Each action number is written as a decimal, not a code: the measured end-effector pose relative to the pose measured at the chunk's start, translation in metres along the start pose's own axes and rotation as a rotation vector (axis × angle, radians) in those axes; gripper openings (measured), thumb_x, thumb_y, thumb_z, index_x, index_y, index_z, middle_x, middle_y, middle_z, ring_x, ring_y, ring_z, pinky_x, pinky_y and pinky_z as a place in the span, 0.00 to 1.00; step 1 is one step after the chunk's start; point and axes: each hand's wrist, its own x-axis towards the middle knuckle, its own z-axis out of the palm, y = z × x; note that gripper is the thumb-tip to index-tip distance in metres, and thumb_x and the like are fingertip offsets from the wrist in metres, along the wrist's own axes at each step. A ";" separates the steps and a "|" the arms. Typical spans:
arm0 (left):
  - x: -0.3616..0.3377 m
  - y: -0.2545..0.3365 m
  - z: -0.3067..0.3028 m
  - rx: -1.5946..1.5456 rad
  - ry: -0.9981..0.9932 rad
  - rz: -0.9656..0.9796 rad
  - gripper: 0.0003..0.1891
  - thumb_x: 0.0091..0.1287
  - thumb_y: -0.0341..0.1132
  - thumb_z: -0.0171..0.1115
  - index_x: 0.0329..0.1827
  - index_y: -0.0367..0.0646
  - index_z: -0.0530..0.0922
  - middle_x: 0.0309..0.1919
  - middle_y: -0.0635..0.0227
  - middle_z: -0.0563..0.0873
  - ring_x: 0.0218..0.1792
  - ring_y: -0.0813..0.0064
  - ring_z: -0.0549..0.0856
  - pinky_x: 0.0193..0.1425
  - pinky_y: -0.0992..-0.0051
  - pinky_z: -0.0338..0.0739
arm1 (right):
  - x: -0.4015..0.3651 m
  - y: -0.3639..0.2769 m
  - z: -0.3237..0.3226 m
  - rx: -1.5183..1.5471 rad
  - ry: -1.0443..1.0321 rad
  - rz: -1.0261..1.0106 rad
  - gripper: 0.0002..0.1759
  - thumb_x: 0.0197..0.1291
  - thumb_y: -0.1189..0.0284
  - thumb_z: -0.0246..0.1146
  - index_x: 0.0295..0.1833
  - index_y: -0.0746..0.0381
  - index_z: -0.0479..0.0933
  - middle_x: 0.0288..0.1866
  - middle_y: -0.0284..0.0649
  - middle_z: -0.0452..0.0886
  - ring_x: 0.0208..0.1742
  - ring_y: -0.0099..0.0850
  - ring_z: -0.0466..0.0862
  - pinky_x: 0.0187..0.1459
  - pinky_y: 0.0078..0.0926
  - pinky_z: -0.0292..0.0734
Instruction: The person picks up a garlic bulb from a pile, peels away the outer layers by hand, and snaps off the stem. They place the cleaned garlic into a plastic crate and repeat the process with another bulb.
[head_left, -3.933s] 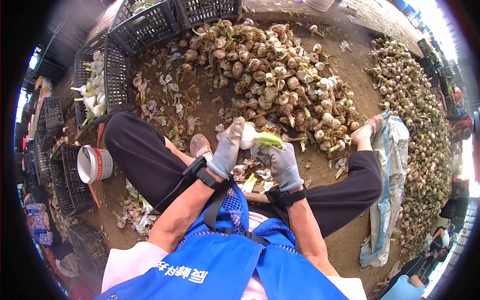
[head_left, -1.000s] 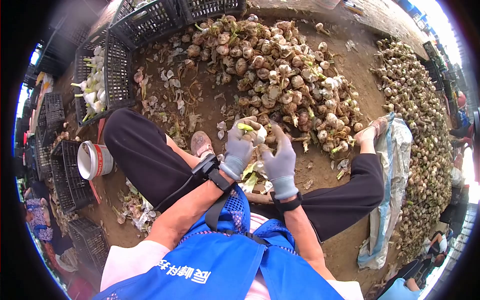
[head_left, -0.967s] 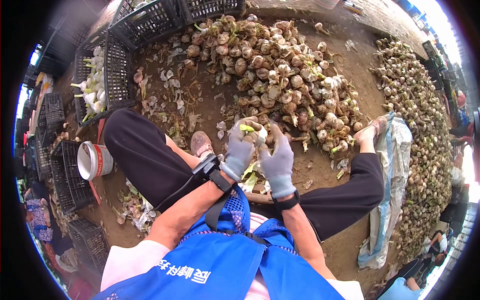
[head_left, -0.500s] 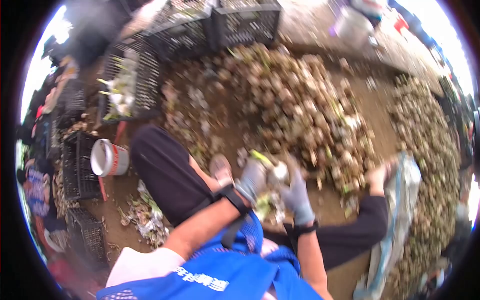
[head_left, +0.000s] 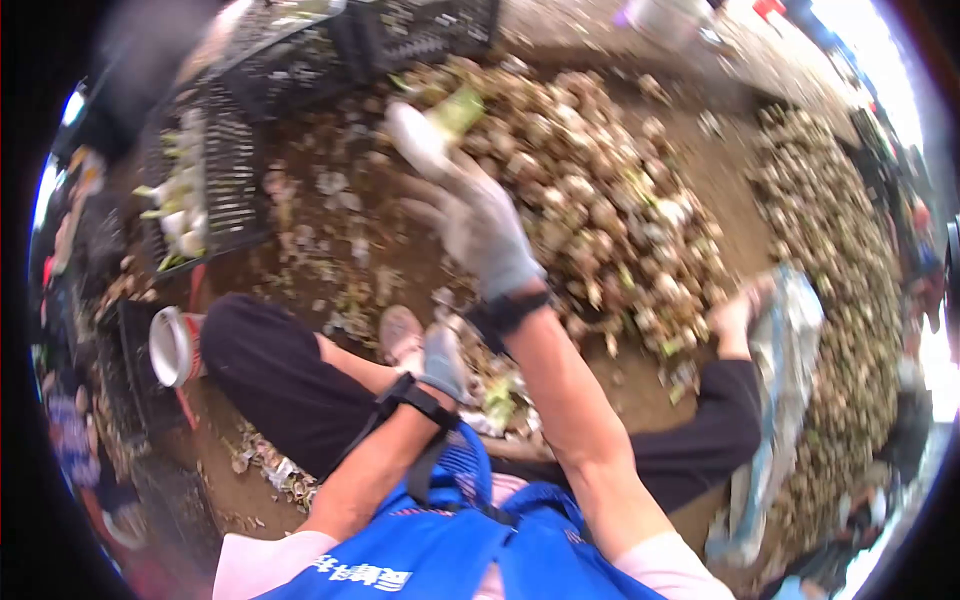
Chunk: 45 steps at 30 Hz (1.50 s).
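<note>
My right hand [head_left: 480, 225], in a pale grey glove, is stretched forward over the near left side of a heap of garlic [head_left: 590, 190]. Its fingers are spread and blurred. Right at its tips shows a white garlic bulb [head_left: 418, 138] with a short green stem. My left hand [head_left: 444, 362], gloved as well, stays low between my legs beside a pink shoe [head_left: 401, 335]; its fingers are mostly hidden. Green and white trimmings [head_left: 505, 400] lie close to it. A black crate [head_left: 230, 175] at the left holds several white bulbs with green stems.
More black crates [head_left: 425, 30] stand at the back. A white bucket [head_left: 172, 345] is left of my knee. Peelings [head_left: 335, 190] litter the ground. On the right are a plastic sack [head_left: 785, 340] and a long garlic pile [head_left: 835, 290].
My right hand has swung forward and left, away from the left hand. The white bulb has moved from between both hands to above the heap. My left hand has dropped slightly lower and left.
</note>
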 end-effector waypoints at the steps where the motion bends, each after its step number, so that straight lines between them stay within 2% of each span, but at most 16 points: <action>1: -0.033 0.023 0.033 -0.077 0.048 -0.053 0.08 0.64 0.40 0.52 0.35 0.49 0.77 0.27 0.71 0.82 0.25 0.74 0.81 0.28 0.73 0.77 | 0.004 -0.015 0.032 -0.124 -0.031 -0.034 0.28 0.62 0.68 0.57 0.64 0.68 0.59 0.57 0.47 0.73 0.53 0.38 0.77 0.51 0.35 0.73; 8: -0.045 0.030 0.060 0.158 -0.111 -0.085 0.14 0.66 0.42 0.51 0.32 0.41 0.78 0.26 0.64 0.83 0.27 0.69 0.83 0.29 0.72 0.78 | -0.102 -0.052 -0.077 -1.842 0.668 -0.198 0.16 0.55 0.71 0.60 0.49 0.65 0.76 0.48 0.47 0.79 0.45 0.36 0.80 0.49 0.27 0.75; 11: -0.044 0.023 0.063 0.215 -0.054 -0.128 0.16 0.67 0.44 0.52 0.29 0.41 0.77 0.26 0.62 0.83 0.27 0.68 0.83 0.30 0.70 0.78 | -0.186 -0.092 -0.168 -1.929 1.443 0.245 0.18 0.48 0.69 0.61 0.47 0.62 0.77 0.46 0.48 0.78 0.45 0.40 0.80 0.46 0.37 0.76; 14: -0.040 0.019 0.071 0.268 -0.090 -0.148 0.17 0.67 0.46 0.51 0.28 0.42 0.76 0.25 0.61 0.83 0.27 0.67 0.83 0.29 0.68 0.78 | -0.218 -0.113 -0.232 -1.841 1.685 0.352 0.23 0.47 0.65 0.62 0.51 0.62 0.74 0.48 0.54 0.76 0.48 0.48 0.77 0.50 0.40 0.73; 17: -0.035 0.009 0.067 0.288 -0.049 -0.241 0.17 0.67 0.45 0.51 0.28 0.41 0.76 0.26 0.61 0.83 0.28 0.66 0.83 0.30 0.67 0.78 | -0.198 -0.141 -0.237 -2.010 1.628 0.034 0.34 0.46 0.60 0.64 0.59 0.61 0.67 0.50 0.54 0.75 0.51 0.48 0.76 0.50 0.40 0.72; 19: -0.032 0.001 0.064 0.231 -0.147 -0.261 0.16 0.66 0.44 0.51 0.30 0.40 0.77 0.26 0.60 0.83 0.27 0.66 0.83 0.31 0.68 0.78 | -0.188 -0.153 -0.259 -2.133 1.441 0.530 0.33 0.46 0.56 0.62 0.58 0.57 0.69 0.51 0.51 0.76 0.53 0.47 0.75 0.50 0.40 0.72; 24: -0.035 0.007 0.067 0.238 -0.159 -0.253 0.15 0.66 0.44 0.53 0.36 0.40 0.78 0.29 0.61 0.83 0.28 0.67 0.83 0.32 0.65 0.80 | -0.211 -0.177 -0.331 -2.009 0.999 0.240 0.22 0.48 0.63 0.60 0.49 0.63 0.76 0.38 0.53 0.81 0.34 0.49 0.81 0.38 0.42 0.76; 28: -0.027 0.004 0.082 0.333 -0.265 0.009 0.12 0.66 0.39 0.56 0.49 0.44 0.74 0.38 0.71 0.79 0.39 0.79 0.78 0.35 0.75 0.78 | -0.185 -0.108 -0.109 -1.089 0.658 0.229 0.21 0.46 0.81 0.59 0.50 0.71 0.74 0.37 0.41 0.80 0.33 0.26 0.79 0.35 0.21 0.76; 31: -0.040 0.009 0.084 0.297 -0.903 0.103 0.24 0.64 0.38 0.59 0.61 0.41 0.65 0.48 0.69 0.76 0.46 0.79 0.78 0.50 0.76 0.75 | -0.183 -0.055 -0.057 -0.977 0.393 0.395 0.21 0.46 0.80 0.59 0.50 0.71 0.74 0.37 0.40 0.80 0.34 0.25 0.80 0.36 0.20 0.77; 32: -0.052 0.022 0.092 0.464 -0.754 0.042 0.24 0.63 0.36 0.59 0.61 0.39 0.66 0.49 0.66 0.78 0.46 0.79 0.78 0.51 0.76 0.74 | -0.183 -0.045 -0.056 -0.867 0.354 0.368 0.21 0.46 0.80 0.60 0.50 0.71 0.74 0.38 0.40 0.80 0.34 0.26 0.80 0.36 0.20 0.77; 35: -0.016 0.016 0.064 0.387 -0.836 0.142 0.19 0.66 0.37 0.54 0.57 0.37 0.70 0.42 0.62 0.82 0.41 0.73 0.81 0.46 0.74 0.77 | -0.185 -0.044 -0.039 -0.407 0.519 0.202 0.23 0.50 0.81 0.59 0.54 0.74 0.68 0.43 0.45 0.78 0.39 0.30 0.82 0.40 0.24 0.79; 36: -0.061 0.047 0.089 -0.192 -0.648 -0.328 0.17 0.67 0.39 0.51 0.53 0.37 0.71 0.38 0.61 0.82 0.39 0.67 0.82 0.41 0.69 0.80 | -0.193 -0.043 -0.047 -0.077 0.592 0.068 0.24 0.51 0.81 0.58 0.56 0.73 0.67 0.46 0.46 0.78 0.40 0.31 0.82 0.41 0.24 0.80; 37: -0.063 0.053 0.087 -0.356 -0.500 -0.377 0.15 0.67 0.40 0.51 0.49 0.39 0.73 0.38 0.61 0.81 0.40 0.64 0.82 0.38 0.63 0.80 | -0.201 -0.040 -0.056 -0.226 0.672 -0.004 0.26 0.51 0.81 0.58 0.59 0.73 0.65 0.51 0.49 0.75 0.41 0.33 0.81 0.41 0.26 0.79; 42: -0.070 0.031 0.081 -0.296 -0.665 -0.053 0.19 0.69 0.36 0.48 0.62 0.46 0.65 0.49 0.64 0.78 0.49 0.67 0.78 0.55 0.63 0.74 | -0.192 -0.008 -0.033 -0.997 0.695 -0.134 0.13 0.52 0.77 0.62 0.45 0.69 0.77 0.35 0.36 0.81 0.35 0.18 0.78 0.39 0.14 0.73; 43: -0.087 0.046 0.088 -0.287 -0.934 -0.021 0.22 0.69 0.33 0.47 0.66 0.46 0.60 0.50 0.63 0.76 0.49 0.70 0.77 0.59 0.65 0.70 | -0.186 -0.010 -0.027 -0.699 0.653 -0.201 0.10 0.54 0.77 0.61 0.42 0.68 0.77 0.35 0.36 0.81 0.34 0.19 0.78 0.38 0.15 0.74; 45: -0.112 0.053 0.094 0.051 -0.694 0.120 0.26 0.66 0.31 0.55 0.66 0.42 0.59 0.47 0.66 0.76 0.46 0.75 0.76 0.56 0.73 0.71 | -0.184 -0.024 -0.015 -0.458 0.724 -0.085 0.07 0.56 0.77 0.61 0.41 0.68 0.77 0.34 0.35 0.81 0.33 0.20 0.79 0.35 0.16 0.75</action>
